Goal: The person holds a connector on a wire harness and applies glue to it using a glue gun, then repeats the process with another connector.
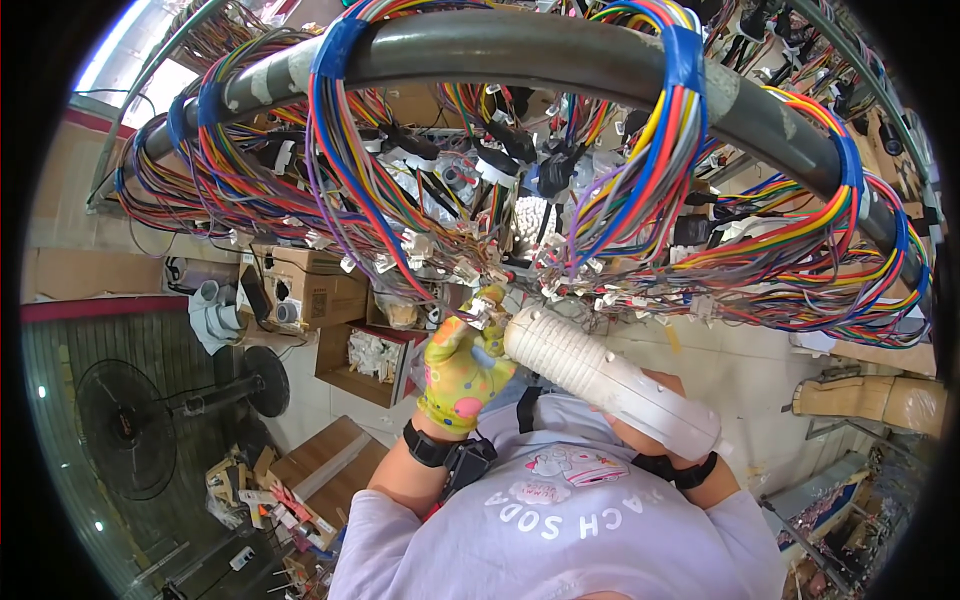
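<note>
- Wire bundles [352, 170] hang from grey pipe [510, 50].
- My left grip [466, 365], gloved, pinches white connectors [479, 320] below.
- My right grip [630, 435] wraps a white ribbed tool [600, 378], tip near my left.

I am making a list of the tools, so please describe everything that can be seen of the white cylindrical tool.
The white cylindrical tool appears to be plastic. Its front section is ribbed, with a slightly brownish end; the rear body is smooth, and small dark openings show along the upper side. It slants across the picture, front end up and left, close to the gloved left grip; contact between them is unclear. The right grip, mostly hidden, holds it from beneath.
</note>
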Available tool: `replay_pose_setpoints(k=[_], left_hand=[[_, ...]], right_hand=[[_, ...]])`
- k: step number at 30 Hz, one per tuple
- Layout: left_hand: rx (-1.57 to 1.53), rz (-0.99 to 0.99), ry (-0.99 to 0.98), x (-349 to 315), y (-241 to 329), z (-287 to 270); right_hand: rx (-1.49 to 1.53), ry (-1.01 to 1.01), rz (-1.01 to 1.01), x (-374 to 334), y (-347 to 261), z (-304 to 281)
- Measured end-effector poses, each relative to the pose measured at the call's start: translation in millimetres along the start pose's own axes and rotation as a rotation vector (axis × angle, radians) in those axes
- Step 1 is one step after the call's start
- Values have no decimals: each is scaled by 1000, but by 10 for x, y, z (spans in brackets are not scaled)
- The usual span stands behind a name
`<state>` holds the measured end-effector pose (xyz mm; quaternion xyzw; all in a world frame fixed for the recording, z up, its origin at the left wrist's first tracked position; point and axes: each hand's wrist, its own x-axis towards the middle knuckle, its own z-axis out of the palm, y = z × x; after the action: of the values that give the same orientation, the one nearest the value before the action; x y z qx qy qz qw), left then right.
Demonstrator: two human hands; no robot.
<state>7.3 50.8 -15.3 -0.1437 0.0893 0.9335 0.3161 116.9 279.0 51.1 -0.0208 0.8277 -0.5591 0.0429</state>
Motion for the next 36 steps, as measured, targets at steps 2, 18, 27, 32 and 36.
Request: replay_pose_setpoints(k=[2,18,27,32,36], left_hand=[[29,2,5,1,3,16],[-48,-10,-6,4,-4,-20],[-20,-45,-21,2,-9,-38],[29,-20,-26,18,-19,-5],[67,-24,10,22,-14,14]], right_hand=[[-62,-5,-31,13,-46,5],[-28,30,-35,8,-45,-28],[-245,-14,-103,7,-26,-38],[-127,-29,-36,-10,-50,-34],[-86,-87,45,5,-111,-41]])
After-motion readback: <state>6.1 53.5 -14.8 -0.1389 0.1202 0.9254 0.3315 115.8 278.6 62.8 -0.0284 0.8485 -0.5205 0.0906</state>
